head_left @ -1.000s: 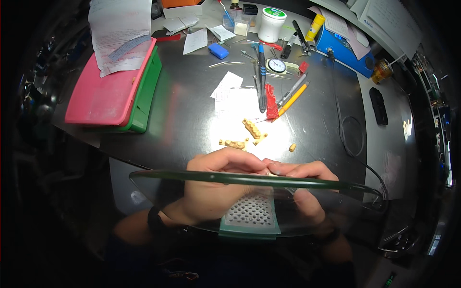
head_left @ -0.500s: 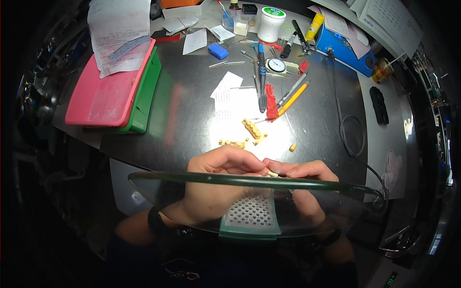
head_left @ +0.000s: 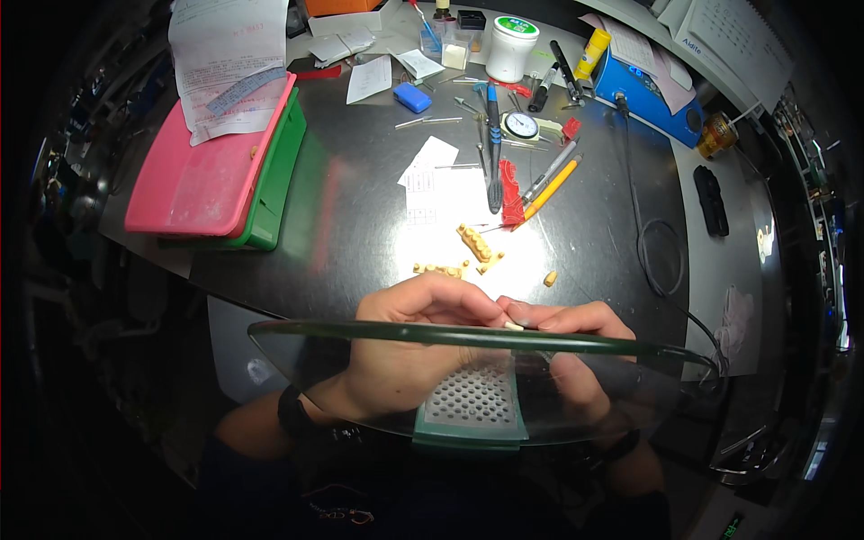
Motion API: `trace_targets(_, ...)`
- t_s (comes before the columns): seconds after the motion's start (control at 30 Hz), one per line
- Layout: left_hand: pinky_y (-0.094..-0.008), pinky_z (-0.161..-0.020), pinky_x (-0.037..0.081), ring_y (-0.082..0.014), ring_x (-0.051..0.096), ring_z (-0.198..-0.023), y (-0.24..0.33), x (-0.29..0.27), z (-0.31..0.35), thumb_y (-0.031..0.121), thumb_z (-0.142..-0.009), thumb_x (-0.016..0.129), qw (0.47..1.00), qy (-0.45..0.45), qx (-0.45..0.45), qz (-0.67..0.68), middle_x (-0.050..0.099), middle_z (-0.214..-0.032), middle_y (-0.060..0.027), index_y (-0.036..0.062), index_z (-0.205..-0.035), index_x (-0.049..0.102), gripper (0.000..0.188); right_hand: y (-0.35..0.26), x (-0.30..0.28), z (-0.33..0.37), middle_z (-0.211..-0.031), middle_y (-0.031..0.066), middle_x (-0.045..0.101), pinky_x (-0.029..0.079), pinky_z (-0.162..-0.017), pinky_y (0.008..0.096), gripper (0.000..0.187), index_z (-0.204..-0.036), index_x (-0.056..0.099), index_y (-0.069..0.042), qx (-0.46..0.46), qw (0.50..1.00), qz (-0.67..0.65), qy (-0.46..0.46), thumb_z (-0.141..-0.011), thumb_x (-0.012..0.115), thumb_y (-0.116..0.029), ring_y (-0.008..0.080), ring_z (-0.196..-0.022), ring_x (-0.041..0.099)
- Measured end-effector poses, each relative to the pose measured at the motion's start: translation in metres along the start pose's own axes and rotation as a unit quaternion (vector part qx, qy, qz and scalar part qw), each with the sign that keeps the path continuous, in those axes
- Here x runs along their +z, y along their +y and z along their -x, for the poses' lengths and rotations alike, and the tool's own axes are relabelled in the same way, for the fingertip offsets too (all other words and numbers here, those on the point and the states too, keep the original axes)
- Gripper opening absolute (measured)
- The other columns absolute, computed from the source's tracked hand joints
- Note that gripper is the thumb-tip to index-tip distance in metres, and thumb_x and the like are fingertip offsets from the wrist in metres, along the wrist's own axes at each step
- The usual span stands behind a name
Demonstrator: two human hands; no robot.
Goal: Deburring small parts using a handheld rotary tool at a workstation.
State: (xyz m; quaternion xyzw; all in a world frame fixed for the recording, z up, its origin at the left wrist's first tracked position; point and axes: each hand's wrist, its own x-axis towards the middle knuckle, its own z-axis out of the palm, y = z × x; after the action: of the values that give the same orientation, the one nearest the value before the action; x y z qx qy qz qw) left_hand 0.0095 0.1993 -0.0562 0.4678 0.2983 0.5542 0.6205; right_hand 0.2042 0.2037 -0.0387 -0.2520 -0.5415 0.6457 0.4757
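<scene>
My left hand (head_left: 400, 364) is closed, its fingertips pinching a small pale tooth-shaped piece (head_left: 514, 326). Close against it, the curled fingers of my right hand (head_left: 585, 319) meet the left fingertips. A thin greyish sliver shows by the right thumb, but what that hand grips is mostly hidden. A clear pane (head_left: 360, 331) with a dark green edge crosses in front of both hands, and their lower parts show through it. Just beyond lie yellowish dental model pieces (head_left: 473, 243) and a single loose model tooth (head_left: 551, 279).
Below my hands sits a perforated plate (head_left: 472, 399) in a green frame. A pink-lidded green box (head_left: 184, 193) stands left. Further back are a blue-handled brush (head_left: 494, 148), a dial gauge (head_left: 520, 125), a white jar (head_left: 512, 49) and a blue device (head_left: 648, 94) with a looping cable.
The view has shifted slightly, so the bench things appear a little to the right. Both hands keep nearly the same pose, and the pale piece looks slightly turned or more covered.
</scene>
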Motion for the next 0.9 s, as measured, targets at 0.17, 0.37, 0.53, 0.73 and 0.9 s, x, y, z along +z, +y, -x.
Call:
trace_targets(0.17,-0.0293,-0.083,0.056,-0.0189,0.066,-0.092,0.002,-0.0004,-0.0005,-0.006,-0.079,0.07,1.0,-0.003,-0.004,-0.013,0.066,-0.097,-0.016,-0.0079,-0.101,0.057,0.026,-0.0035,-0.001,-0.0015,-0.115,0.03,0.058,0.041,-0.103,0.0469,0.021,-0.105,0.05,0.006,-0.004,0.999,0.03,-0.014,-0.089,0.058,-0.005,0.0384,-0.118,0.053)
trace_targets(0.37,-0.0289,-0.083,0.056,-0.0188,0.066,-0.092,0.0004,0.0005,0.0015,-0.007,-0.078,0.071,1.0,0.009,-0.016,-0.005,0.066,-0.096,-0.0168,-0.0084,-0.102,0.057,0.027,-0.0006,-0.0021,-0.001,-0.115,0.0301,0.058,0.043,-0.102,0.0451,0.023,-0.106,0.049,0.006,-0.028,0.998,0.053,-0.028,-0.089,0.059,-0.005,0.0376,-0.117,0.054)
trace_targets(0.53,-0.029,-0.083,0.056,-0.0186,0.066,-0.091,-0.0015,0.0014,0.0014,-0.007,-0.078,0.071,1.0,0.018,-0.013,0.003,0.066,-0.096,-0.0173,-0.009,-0.102,0.057,0.028,-0.0015,0.0024,-0.0006,-0.115,0.0302,0.058,0.043,-0.102,0.0447,0.024,-0.107,0.049,0.006,-0.002,0.999,0.037,0.001,-0.089,0.059,-0.005,0.0376,-0.117,0.054)
trace_targets(0.73,-0.0289,-0.083,0.056,-0.0185,0.066,-0.091,0.0012,0.0014,-0.0001,-0.006,-0.078,0.071,1.0,0.008,-0.02,-0.009,0.066,-0.097,-0.0166,-0.0084,-0.103,0.057,0.028,-0.001,-0.0004,-0.0012,-0.115,0.0295,0.059,0.043,-0.102,0.0448,0.024,-0.108,0.05,0.006,-0.018,0.999,0.046,-0.012,-0.088,0.06,-0.004,0.0374,-0.117,0.054)
trace_targets(0.9,-0.0277,-0.082,0.056,-0.0173,0.066,-0.091,0.0014,-0.0002,-0.0003,-0.005,-0.078,0.072,0.999,0.006,-0.007,-0.036,0.066,-0.097,-0.0155,-0.0073,-0.103,0.057,0.029,-0.0027,0.0035,-0.003,-0.112,0.0286,0.06,0.044,-0.101,0.0449,0.024,-0.106,0.051,0.005,-0.001,0.999,0.054,0.007,-0.088,0.062,-0.005,0.0368,-0.115,0.056)
